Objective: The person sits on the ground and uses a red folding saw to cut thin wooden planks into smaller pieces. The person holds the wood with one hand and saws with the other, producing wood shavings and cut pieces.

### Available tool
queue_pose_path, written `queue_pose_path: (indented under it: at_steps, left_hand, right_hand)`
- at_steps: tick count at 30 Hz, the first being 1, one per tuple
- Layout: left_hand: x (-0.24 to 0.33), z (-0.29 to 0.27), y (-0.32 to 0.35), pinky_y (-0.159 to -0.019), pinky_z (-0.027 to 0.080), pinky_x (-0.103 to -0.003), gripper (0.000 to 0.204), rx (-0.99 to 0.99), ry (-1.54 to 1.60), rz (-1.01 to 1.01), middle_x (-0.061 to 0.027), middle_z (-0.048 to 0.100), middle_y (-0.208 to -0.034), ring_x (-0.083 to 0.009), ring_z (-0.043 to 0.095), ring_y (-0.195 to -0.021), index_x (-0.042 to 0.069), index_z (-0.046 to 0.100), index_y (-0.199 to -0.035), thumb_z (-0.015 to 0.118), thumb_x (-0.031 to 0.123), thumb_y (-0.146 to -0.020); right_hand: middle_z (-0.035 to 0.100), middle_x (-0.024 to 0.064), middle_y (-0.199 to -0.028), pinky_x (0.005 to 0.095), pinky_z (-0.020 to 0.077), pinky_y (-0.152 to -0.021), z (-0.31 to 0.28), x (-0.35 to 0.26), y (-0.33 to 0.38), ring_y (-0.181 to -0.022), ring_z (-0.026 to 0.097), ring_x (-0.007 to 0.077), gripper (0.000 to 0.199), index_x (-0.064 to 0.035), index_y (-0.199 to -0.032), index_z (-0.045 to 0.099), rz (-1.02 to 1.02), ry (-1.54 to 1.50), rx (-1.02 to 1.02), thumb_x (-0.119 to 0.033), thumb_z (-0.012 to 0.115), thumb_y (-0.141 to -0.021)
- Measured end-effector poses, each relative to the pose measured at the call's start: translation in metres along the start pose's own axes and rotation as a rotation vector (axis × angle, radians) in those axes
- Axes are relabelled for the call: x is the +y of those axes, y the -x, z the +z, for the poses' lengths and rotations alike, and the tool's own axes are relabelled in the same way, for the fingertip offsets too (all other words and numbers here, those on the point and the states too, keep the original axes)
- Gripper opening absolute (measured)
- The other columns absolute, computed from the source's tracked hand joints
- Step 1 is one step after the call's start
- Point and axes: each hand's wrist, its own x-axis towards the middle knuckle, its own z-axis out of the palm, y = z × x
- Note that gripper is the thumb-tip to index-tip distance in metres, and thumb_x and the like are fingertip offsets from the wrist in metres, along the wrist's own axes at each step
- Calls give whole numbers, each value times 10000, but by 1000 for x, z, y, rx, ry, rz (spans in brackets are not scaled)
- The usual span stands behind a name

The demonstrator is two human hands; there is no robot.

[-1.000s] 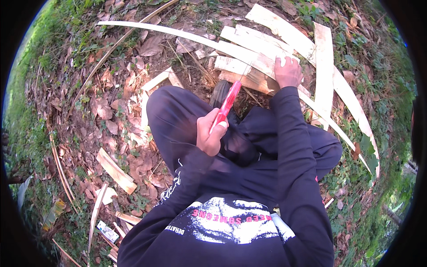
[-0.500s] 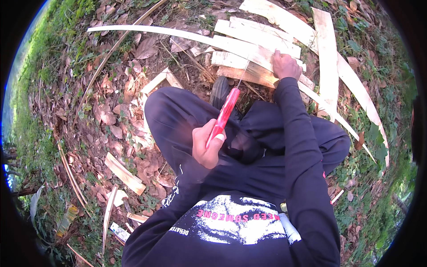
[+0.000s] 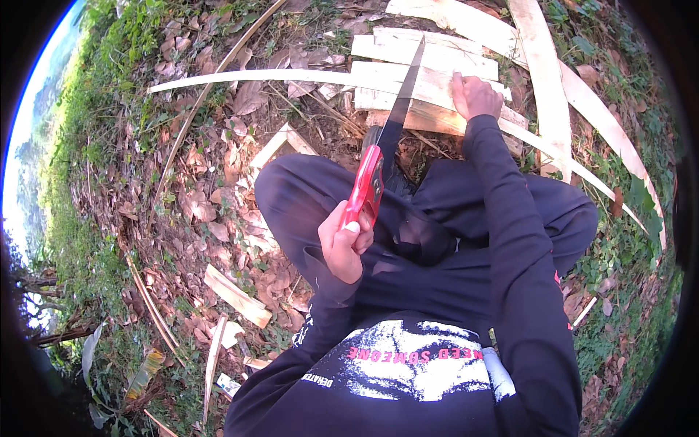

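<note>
My left hand [image 3: 346, 244] is closed round the red handle of a handsaw [image 3: 366, 183], over my crossed legs. The saw's dark, tapering blade [image 3: 405, 98] points away from me, its broad face showing, across a stack of pale wooden boards [image 3: 422, 52]. Whether its teeth touch wood, I cannot tell. Over the right part of the stack, my right hand [image 3: 477, 98] is closed on a long, thin wooden strip [image 3: 291, 76], thumb pointing away from me. This strip sticks out far to the left and continues to the right past my hand.
Wide pale boards [image 3: 542, 87] cross beyond the stack on the right. Two short pieces form an angled wooden corner [image 3: 280, 142] by my left knee. A wood offcut [image 3: 237, 295] and thin sticks lie on the leafy ground at left. My shoe [image 3: 393, 178] is close to the blade.
The saw blade, seen nearly edge-on before, now shows its broad face, and its tip reaches farther over the boards. My right hand stays at the strip. The whole view has shifted slightly.
</note>
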Motion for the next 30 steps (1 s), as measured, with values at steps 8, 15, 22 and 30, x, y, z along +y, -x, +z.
queue_pose_path:
  at_steps: [8, 15, 22, 30]
  left_hand:
    - [9, -5, 1, -426, 239, -219, 269, -32, 45, 48, -3, 400, -569, -62, 321, -449, 1, 507, -823, 553, 264, -798]
    - [-2, 0, -17, -445, 240, -216, 199, -70, -114, 74, 6, 398, -576, -46, 311, -481, -9, 515, -823, 483, 187, -805]
    - [-2, -7, -21, -465, 272, -211, 221, -163, -259, 58, -24, 489, -619, -56, 387, -504, -31, 544, -875, 476, 168, -808]
    - [7, 9, -18, -655, 437, -262, 318, -215, -249, -179, -152, 599, -772, -182, 566, -681, -40, 535, -938, 525, 207, -738]
  right_hand:
    - [725, 178, -963, 493, 356, -961, 1, -4, 2, -955, 674, 320, 559, -68, -958, 751, 19, -15, 8, -474, 367, -951]
    - [729, 159, -956, 482, 364, -949, 1, -6, 8, -945, 669, 319, 542, -72, -940, 756, 25, -13, 2, -454, 372, -953]
    - [718, 136, -1020, 498, 362, -967, 9, -8, 1, -1065, 619, 300, 528, -80, -1001, 743, -53, 40, 94, -440, 360, -954]
    - [713, 174, -999, 489, 370, -959, 7, -40, 9, -1012, 632, 337, 590, -48, -975, 729, -62, -25, 7, -477, 324, -974]
